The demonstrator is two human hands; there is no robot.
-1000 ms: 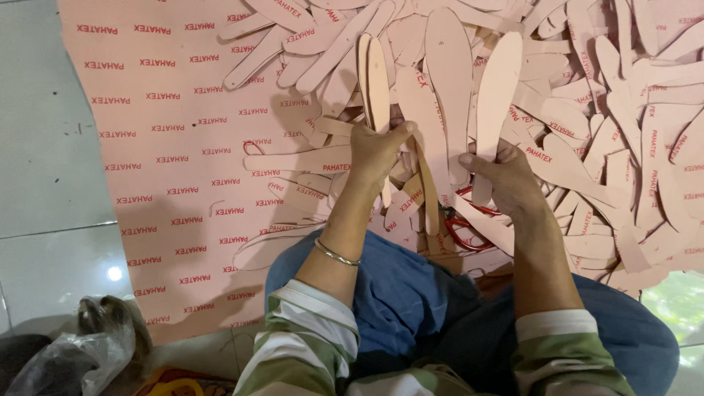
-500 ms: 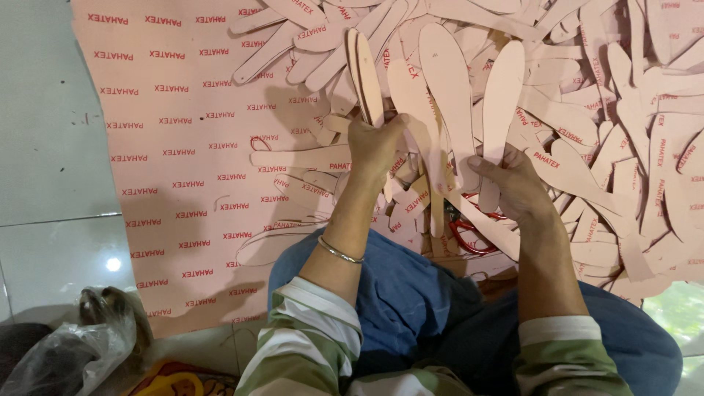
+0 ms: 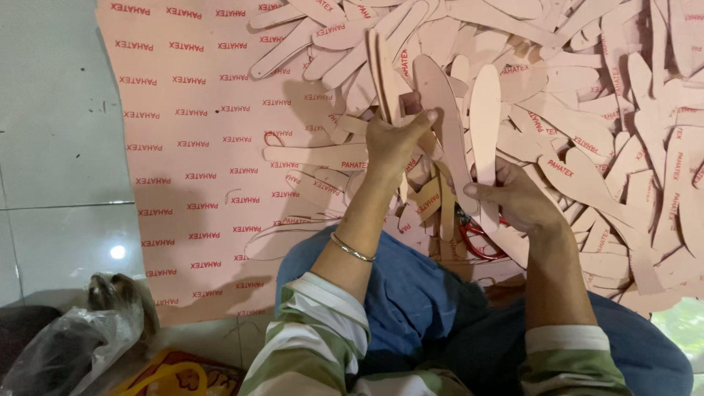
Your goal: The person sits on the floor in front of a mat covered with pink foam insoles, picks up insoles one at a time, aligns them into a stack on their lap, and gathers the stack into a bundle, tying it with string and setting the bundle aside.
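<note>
My left hand [image 3: 394, 143] grips a small stack of pink insole-shaped cutouts [image 3: 383, 70] held upright on edge, the thumb stretched toward a further cutout [image 3: 440, 110]. My right hand [image 3: 513, 194] holds one more pink insole cutout [image 3: 485, 103] by its heel end, standing upright beside the stack. A thin metal bangle [image 3: 350, 249] circles the left wrist. Red-handled scissors [image 3: 477, 238] lie just under the right hand, partly hidden by it.
A large pink board sheet [image 3: 191, 147] with red printing covers the tiled floor [image 3: 51, 132]. A heap of cut insoles [image 3: 609, 95] fills the upper right. A crumpled plastic bag [image 3: 66, 341] lies at lower left. My blue-trousered knees [image 3: 411, 293] are below.
Both hands have kept their cutouts and drawn a little closer together. The left thumb has reached across to the middle cutout.
</note>
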